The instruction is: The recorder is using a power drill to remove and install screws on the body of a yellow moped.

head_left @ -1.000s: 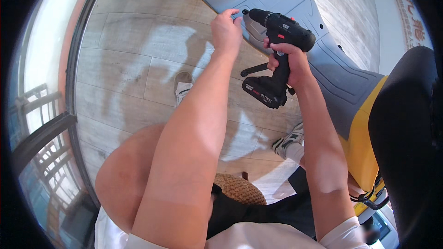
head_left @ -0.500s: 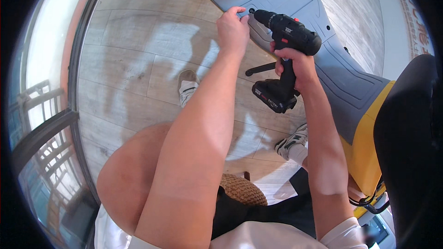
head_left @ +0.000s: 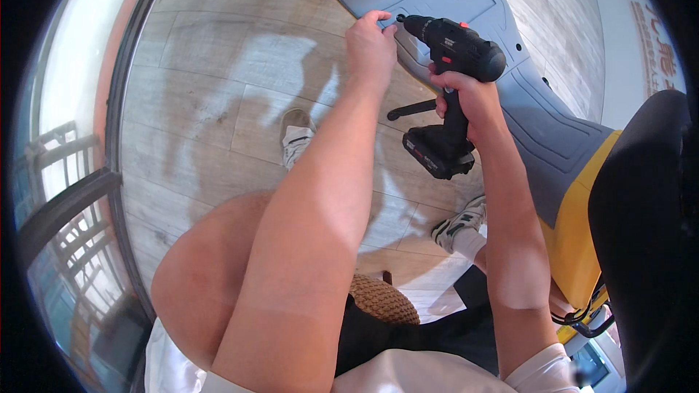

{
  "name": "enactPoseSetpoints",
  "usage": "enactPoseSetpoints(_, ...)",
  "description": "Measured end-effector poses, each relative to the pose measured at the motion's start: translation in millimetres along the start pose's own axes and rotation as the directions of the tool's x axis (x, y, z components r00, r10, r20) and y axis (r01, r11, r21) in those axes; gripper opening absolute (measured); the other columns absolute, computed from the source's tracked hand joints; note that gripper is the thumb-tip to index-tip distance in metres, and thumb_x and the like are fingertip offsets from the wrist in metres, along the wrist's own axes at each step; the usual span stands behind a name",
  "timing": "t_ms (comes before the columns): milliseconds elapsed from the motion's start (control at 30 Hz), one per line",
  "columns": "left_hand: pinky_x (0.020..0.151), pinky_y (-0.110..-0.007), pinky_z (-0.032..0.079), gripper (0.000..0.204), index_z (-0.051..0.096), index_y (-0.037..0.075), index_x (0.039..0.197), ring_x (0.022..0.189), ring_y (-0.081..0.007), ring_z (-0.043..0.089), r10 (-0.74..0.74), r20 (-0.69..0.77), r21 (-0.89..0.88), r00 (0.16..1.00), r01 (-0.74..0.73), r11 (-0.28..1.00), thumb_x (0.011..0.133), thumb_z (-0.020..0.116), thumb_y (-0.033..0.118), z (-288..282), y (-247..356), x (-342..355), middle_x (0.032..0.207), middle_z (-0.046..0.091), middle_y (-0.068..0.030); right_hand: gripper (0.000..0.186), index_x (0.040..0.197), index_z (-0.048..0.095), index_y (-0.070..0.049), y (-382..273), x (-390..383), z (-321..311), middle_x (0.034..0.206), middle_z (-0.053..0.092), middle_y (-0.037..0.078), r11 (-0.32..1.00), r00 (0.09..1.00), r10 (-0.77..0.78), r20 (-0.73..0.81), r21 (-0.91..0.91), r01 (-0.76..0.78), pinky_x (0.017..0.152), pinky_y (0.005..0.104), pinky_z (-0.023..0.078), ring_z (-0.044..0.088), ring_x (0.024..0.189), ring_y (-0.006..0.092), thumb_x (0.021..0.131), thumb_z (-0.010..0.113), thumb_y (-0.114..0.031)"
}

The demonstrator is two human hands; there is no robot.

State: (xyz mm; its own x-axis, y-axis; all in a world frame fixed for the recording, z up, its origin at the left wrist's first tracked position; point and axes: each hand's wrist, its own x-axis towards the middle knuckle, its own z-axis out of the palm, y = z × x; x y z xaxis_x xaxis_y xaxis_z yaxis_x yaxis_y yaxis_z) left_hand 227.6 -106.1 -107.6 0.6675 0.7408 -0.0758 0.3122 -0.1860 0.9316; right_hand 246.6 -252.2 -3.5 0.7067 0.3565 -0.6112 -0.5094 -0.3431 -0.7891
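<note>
My right hand [head_left: 470, 98] grips the handle of a black cordless drill [head_left: 470, 51], its fingers wrapped round it below the body. The drill's front end points left and meets a small dark fastener spot [head_left: 400, 19] at the edge of a grey scooter footboard panel [head_left: 455, 11]. My left hand [head_left: 371, 47] is beside that spot, with forefinger and thumb apart on either side of a small gap. Its other fingers curl under, partly out of sight. I see nothing held in it.
A yellow body panel [head_left: 575, 247] and a black seat [head_left: 633, 233] stand at the right. A black kickstand-like bar [head_left: 411, 110] sticks out below the footboard. A woven brown stool [head_left: 382, 300] is beneath me. A dark-framed glass door [head_left: 73, 211] borders the wood-look floor [head_left: 196, 116] on the left.
The drill's body has tilted very slightly, while its front end stays at the same spot. My left hand keeps its place and pose beside it. The whole view has shifted a little.
</note>
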Motion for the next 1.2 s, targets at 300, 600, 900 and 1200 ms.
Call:
enactPoseSetpoints(300, 0.057, -0.029, 0.045, 0.019, 0.067, 0.003, 0.097, 0.058, -0.0134, 0.057, 0.014, 0.007, -0.081, 1.0, -0.013, 0.997, 0.078, 0.07, 0.005, 22, -21, 3, 0.063, 0.06, -0.0034, 0.03, 0.102, 0.06, -0.002, -25, 7, 4, 0.079, 0.059, 0.005, 0.978, 0.996, 0.016, -0.083, -0.207, -0.033, 0.043, 0.0278, 0.042, 0.051, 0.046, 0.014, 0.073, 0.064, -0.005)
enactPoseSetpoints(600, 0.061, -0.028, 0.046, 0.023, 0.065, 0.004, 0.096, 0.064, -0.015, 0.056, 0.176, -0.14, -0.219, 0.974, -0.204, 0.954, 0.074, 0.071, -0.001, 31, -53, 10, 0.069, 0.06, -0.0044, 0.025, 0.091, 0.06, -0.002, -82, 16, 38, 0.07, 0.057, 0.006, 0.583, 0.994, 0.101, -0.041, -0.807, -0.093, 0.047, 0.0301, 0.043, 0.053, 0.05, 0.0149, 0.072, 0.069, -0.016)
enactPoseSetpoints(900, 0.056, -0.035, 0.045, 0.028, 0.067, 0.006, 0.103, 0.055, -0.0212, 0.054, 0.055, 0.003, 0.047, 0.998, -0.055, 0.997, 0.076, 0.073, 0.008, 4, -4, -5, 0.06, 0.056, -0.0075, 0.017, 0.09, 0.06, 0.0, 17, 3, 11, 0.076, 0.057, 0.005, 0.983, 0.993, -0.092, -0.072, -0.169, 0.078, 0.043, 0.0272, 0.04, 0.051, 0.048, 0.0123, 0.074, 0.066, -0.003)
enactPoseSetpoints(1200, 0.057, -0.034, 0.046, 0.029, 0.067, 0.005, 0.101, 0.054, -0.0191, 0.054, 0.067, 0.005, 0.02, 0.998, -0.067, 0.998, 0.072, 0.074, 0.006, 1, -5, -3, 0.059, 0.054, -0.0057, 0.018, 0.089, 0.058, -0.002, 55, 4, 10, 0.069, 0.058, 0.003, 0.98, 0.979, -0.197, -0.056, -0.011, 0.196, 0.044, 0.0272, 0.042, 0.052, 0.049, 0.0104, 0.073, 0.065, 0.001)
